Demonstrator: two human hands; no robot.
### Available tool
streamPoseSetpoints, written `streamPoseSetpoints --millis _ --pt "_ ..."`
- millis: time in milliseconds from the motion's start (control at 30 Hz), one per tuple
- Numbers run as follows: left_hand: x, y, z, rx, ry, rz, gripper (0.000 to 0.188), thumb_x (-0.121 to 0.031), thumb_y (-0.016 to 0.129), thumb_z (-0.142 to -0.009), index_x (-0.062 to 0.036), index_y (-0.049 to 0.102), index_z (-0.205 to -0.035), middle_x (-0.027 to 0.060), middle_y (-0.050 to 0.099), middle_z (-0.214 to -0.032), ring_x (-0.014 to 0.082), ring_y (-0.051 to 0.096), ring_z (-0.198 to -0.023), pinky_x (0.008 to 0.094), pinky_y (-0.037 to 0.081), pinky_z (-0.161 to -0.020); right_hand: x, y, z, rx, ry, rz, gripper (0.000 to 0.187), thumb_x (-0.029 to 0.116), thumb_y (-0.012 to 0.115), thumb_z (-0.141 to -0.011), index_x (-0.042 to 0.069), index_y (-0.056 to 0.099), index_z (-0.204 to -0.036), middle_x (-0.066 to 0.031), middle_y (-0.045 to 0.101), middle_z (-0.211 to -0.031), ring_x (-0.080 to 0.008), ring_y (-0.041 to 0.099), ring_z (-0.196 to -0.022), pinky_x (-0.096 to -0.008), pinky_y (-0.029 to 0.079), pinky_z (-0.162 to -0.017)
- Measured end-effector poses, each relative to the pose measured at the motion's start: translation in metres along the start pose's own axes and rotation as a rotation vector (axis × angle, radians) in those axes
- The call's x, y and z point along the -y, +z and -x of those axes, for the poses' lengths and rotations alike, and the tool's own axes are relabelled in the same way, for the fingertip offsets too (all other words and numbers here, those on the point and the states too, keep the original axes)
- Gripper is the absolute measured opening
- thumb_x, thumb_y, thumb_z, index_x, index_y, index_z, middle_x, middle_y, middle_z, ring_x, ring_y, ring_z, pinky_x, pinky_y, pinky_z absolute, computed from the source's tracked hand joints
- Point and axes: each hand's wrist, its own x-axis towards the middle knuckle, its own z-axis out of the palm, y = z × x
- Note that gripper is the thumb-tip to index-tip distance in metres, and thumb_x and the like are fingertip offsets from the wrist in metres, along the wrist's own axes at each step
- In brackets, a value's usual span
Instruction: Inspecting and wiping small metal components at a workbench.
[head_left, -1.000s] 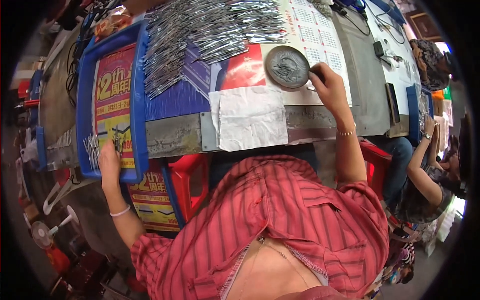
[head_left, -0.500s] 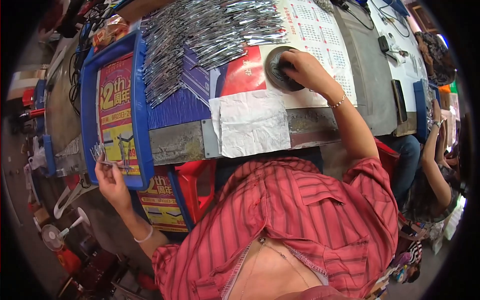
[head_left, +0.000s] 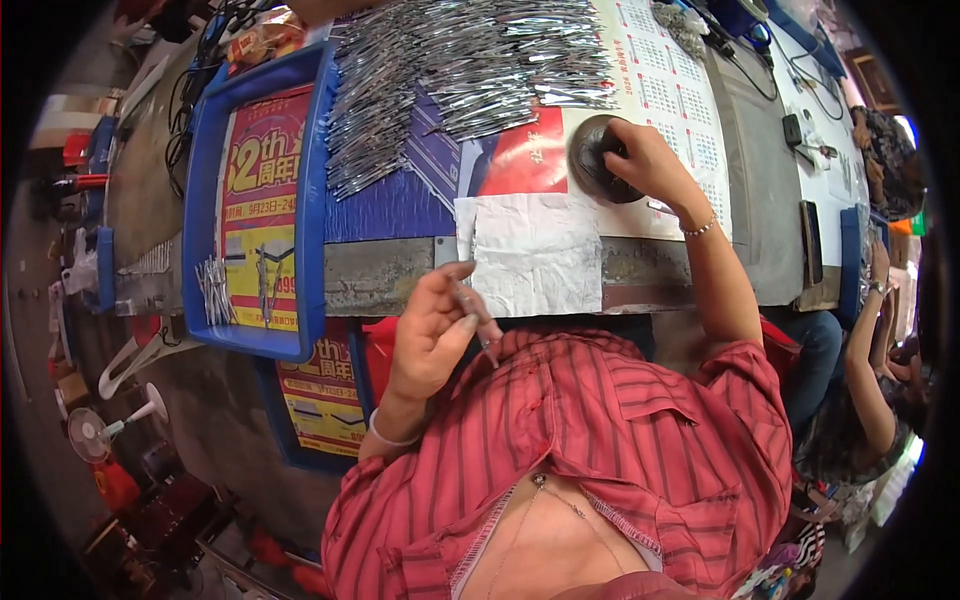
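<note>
My left hand (head_left: 432, 335) is raised in front of the table edge, its fingers closed on a slim silvery metal piece (head_left: 487, 348) that slants down toward my shirt. My right hand (head_left: 652, 170) reaches over a dark round dish (head_left: 590, 160), fingers bent together at its surface; anything between them is hidden. A white cloth (head_left: 535, 255) lies at the table's front edge between my hands. Behind it spreads a large heap of slim shiny metal pieces (head_left: 480, 70).
A blue tray (head_left: 313, 200) at the left has a printed sheet and several metal pieces in it. The dish rests on a calendar sheet (head_left: 690, 120). A second blue tray (head_left: 280, 415) sits lower down. Another person's forearm (head_left: 868, 345) shows at the far right.
My left hand has moved right, from the blue tray to in front of the cloth, carrying a metal piece. My right hand stays at the dish. The whole view has shifted slightly.
</note>
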Motion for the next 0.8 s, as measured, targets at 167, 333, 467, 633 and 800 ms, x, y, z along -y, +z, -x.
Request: streamPoseSetpoints --millis 167,333,467,633,800 --pt "0.018 0.009 -0.023 0.07 -0.014 0.129 0.046 0.0 0.041 -0.09 0.003 0.033 -0.135 0.0086 0.053 -0.093 0.0148 0.058 -0.077 0.0267 0.049 -0.071 0.01 -0.004 0.012 -0.049 0.085 -0.332 0.016 0.006 0.061 -0.079 -0.004 0.053 -0.088 -0.0103 0.056 -0.071 -0.0182 0.052 -0.064 -0.03 0.042 -0.059" --pt "0.023 0.013 -0.031 0.126 -0.037 0.103 0.039 -0.003 0.042 -0.095 0.003 0.039 -0.133 0.0039 0.052 -0.092 0.007 0.051 -0.073 0.0206 0.044 -0.066 0.063 -0.007 0.042 0.092 0.194 -0.958 0.014 0.002 0.061 -0.083 -0.001 0.06 -0.096 0.0006 0.057 -0.077 -0.0051 0.049 -0.063 -0.0195 0.039 -0.055" --pt "0.022 0.017 -0.032 0.146 -0.062 -0.103 0.026 -0.008 0.049 -0.095 -0.0008 0.055 -0.119 0.0007 0.057 -0.084 0.0048 0.051 -0.065 0.0193 0.044 -0.058 0.096 0.0 0.065 0.202 0.181 -1.18 0.015 0.001 0.059 -0.083 -0.001 0.063 -0.097 0.0 0.06 -0.084 -0.0038 0.048 -0.065 -0.0182 0.038 -0.056" --pt "0.016 0.022 -0.026 0.188 0.08 -0.391 0.026 -0.007 0.05 -0.093 -0.0001 0.054 -0.119 0.0086 0.064 -0.096 0.012 0.06 -0.069 0.0244 0.049 -0.06 0.122 0.001 0.077 0.322 0.174 -1.247 0.015 -0.001 0.057 -0.08 -0.001 0.056 -0.095 0.0009 0.054 -0.081 -0.0043 0.048 -0.069 -0.0185 0.039 -0.06" --pt "0.011 0.023 -0.019 0.179 0.167 -0.513 0.024 -0.002 0.05 -0.093 -0.001 0.054 -0.117 0.0112 0.063 -0.097 0.0169 0.063 -0.074 0.028 0.052 -0.063 0.134 0.006 0.079 0.313 0.141 -1.316 0.017 -0.002 0.056 -0.08 0.0 0.051 -0.096 -0.0005 0.051 -0.088 -0.0055 0.049 -0.078 -0.0197 0.04 -0.069"
